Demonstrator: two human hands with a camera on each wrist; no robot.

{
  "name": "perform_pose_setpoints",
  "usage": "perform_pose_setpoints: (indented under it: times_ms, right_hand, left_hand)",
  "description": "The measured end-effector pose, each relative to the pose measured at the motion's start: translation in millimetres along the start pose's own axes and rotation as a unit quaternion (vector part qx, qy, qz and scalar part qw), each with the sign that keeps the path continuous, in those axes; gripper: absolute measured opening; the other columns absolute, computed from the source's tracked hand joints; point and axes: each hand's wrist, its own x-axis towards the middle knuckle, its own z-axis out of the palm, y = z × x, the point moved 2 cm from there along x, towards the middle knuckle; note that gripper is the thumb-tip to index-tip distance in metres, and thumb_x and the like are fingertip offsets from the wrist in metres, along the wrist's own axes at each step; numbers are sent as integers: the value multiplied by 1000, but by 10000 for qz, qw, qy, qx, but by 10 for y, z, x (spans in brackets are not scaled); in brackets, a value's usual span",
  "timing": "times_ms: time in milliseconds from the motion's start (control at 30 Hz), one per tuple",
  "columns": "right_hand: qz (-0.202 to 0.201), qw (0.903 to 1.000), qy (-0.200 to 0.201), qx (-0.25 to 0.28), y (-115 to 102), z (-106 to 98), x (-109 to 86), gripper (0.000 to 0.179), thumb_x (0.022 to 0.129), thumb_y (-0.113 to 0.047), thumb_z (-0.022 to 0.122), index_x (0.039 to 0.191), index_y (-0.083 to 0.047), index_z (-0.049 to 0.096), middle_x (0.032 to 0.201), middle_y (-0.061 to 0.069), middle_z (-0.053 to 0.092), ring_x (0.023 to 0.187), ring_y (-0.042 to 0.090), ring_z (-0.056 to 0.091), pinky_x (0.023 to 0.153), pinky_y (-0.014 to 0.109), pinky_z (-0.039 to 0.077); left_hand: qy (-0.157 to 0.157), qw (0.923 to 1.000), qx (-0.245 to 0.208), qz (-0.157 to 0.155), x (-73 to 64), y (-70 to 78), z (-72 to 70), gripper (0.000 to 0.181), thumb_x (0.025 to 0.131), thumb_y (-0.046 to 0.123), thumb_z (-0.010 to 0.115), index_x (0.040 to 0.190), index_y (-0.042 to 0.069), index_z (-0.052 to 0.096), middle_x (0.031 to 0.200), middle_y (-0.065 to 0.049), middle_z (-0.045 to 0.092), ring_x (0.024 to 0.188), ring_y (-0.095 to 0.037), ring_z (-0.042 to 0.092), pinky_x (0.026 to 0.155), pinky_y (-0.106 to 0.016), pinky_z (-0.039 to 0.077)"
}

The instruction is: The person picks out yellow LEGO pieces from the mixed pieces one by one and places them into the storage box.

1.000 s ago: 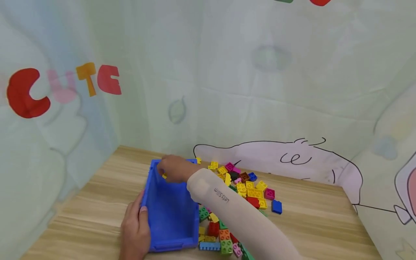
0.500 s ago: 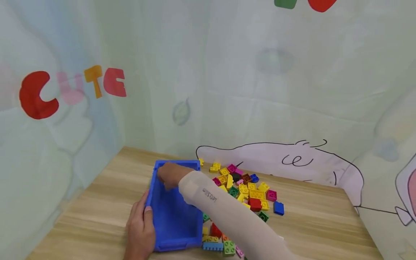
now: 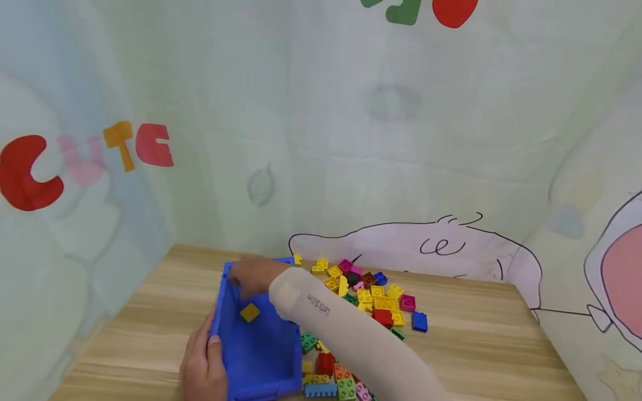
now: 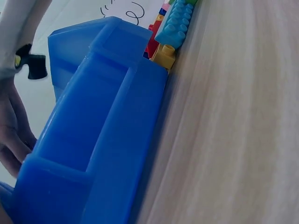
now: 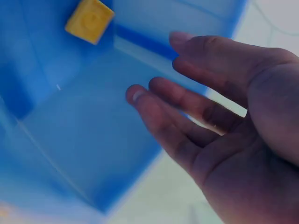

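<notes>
A blue plastic bin (image 3: 261, 362) stands on the table, its long side running away from me. My left hand (image 3: 204, 362) grips the bin's left wall, thumb at the rim and fingers outside. A yellow toy brick (image 3: 249, 313) shows inside the bin, and the right wrist view has this yellow brick (image 5: 90, 21) away from my fingertips. My right hand (image 3: 256, 275) is over the bin's far end, blurred in the head view. In the right wrist view that right hand (image 5: 233, 144) has its fingers spread loosely, holding nothing.
Several loose toy bricks lie right of the bin, among them a red brick (image 3: 383, 318), a blue brick (image 3: 419, 321) and a light-blue studded brick (image 3: 321, 390) near its front corner. A printed cloth backdrop (image 3: 341, 139) stands behind the wooden table (image 3: 476, 345).
A small yellow piece showed at my right fingers; now the fingers have let go and a yellow brick shows in the bin. My left hand keeps its grip. The head view has shifted.
</notes>
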Motion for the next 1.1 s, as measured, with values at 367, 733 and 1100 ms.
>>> perform_pose_setpoints:
  times_ms: [367, 733, 1100]
  right_hand:
    - [-280, 9886, 1188, 885, 805, -802, -568, 21, 95, -13, 70, 115, -11, 72, 107, 0, 66, 99, 14, 56, 84, 23, 46]
    - [1032, 9736, 1255, 1604, 1486, -314, -576, 22, 93, -8, 72, 115, -5, 73, 104, 5, 64, 94, 20, 58, 80, 28, 51]
    - [1827, 9712, 642, 1391, 1519, 371, -442, 24, 91, -6, 75, 114, -10, 74, 114, 4, 64, 99, 20, 56, 86, 33, 51]
  left_hand:
    - [-79, 9996, 149, -247, 22, 25, -48, 42, 103, 6, 47, 144, 7, 56, 113, -18, 61, 104, -35, 57, 87, -31, 36]
    - [-159, 9990, 222, -342, -14, 87, -99, 42, 104, 8, 45, 144, 8, 55, 116, -19, 60, 109, -37, 56, 89, -46, 37]
    - [-192, 9990, 254, -328, -111, 146, -129, 42, 104, 8, 46, 144, 8, 56, 116, -18, 61, 106, -34, 57, 91, -26, 36]
